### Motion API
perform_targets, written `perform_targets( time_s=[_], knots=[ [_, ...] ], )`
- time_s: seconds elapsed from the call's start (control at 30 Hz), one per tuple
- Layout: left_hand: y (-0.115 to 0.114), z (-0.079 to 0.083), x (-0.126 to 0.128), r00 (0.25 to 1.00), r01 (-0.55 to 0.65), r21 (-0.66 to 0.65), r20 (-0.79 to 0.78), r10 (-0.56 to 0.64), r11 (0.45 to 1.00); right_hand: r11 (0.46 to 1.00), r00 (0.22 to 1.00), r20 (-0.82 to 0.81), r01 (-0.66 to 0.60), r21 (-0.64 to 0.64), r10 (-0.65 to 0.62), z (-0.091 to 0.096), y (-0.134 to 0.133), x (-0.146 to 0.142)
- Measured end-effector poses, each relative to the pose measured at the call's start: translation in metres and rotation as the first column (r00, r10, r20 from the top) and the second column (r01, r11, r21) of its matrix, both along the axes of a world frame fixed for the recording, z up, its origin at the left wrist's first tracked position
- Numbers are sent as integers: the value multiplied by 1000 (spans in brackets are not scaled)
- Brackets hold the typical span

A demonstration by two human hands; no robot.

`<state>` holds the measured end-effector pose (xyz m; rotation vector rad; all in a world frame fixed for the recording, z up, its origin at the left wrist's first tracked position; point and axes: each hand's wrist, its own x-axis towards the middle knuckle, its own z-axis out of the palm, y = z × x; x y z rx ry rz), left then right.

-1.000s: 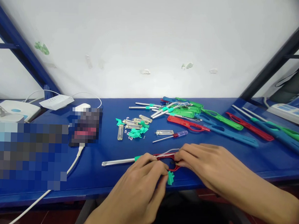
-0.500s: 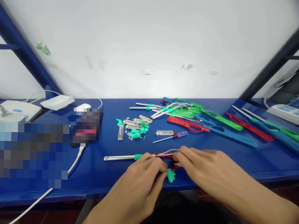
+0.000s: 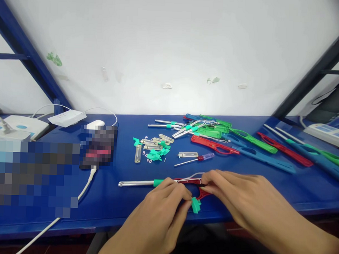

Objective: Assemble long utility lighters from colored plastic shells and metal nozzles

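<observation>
A red lighter shell [image 3: 196, 188] with a long metal tube [image 3: 135, 183] and a green collar lies near the front edge of the blue table [image 3: 122, 199]. My left hand [image 3: 162, 210] pinches the shell from the left, fingers closed, with a small green trigger piece [image 3: 195, 206] at its fingertips. From the right, my right hand [image 3: 234, 194] grips the shell's handle end with closed fingers. A thin white wire arcs over the shell between the two hands.
Behind the hands lie a small purple-handled screwdriver [image 3: 194, 159], a heap of small green and metal parts [image 3: 152, 148], and several red, green and blue lighter shells [image 3: 230, 138]. A white cable [image 3: 84, 189], a charger and blurred items lie at the left. A power strip [image 3: 327, 130] is at the far right.
Both hands stay on the red shell with only small finger shifts. The view has tipped slightly, so everything sits a little lower in the picture.
</observation>
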<state>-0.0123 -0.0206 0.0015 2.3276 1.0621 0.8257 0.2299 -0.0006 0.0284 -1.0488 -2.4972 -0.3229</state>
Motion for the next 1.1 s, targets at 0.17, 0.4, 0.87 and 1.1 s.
perform_targets(
  time_s=[0.17,0.4,0.87,1.1],
  knots=[
    [-1,-3,1,997,-48,55,63,44,997,995,993,59,-101,-19,102,3,4,4],
    [-1,4,3,944,-197,88,284,165,976,995,995,-19,-94,28,95,-2,1,4],
    [1,5,6,917,-278,158,338,213,948,994,916,-401,-53,-100,8,-34,-4,3],
    [3,2,7,954,-252,199,216,209,947,998,906,-424,-46,-52,19,-34,-4,1]
  ],
)
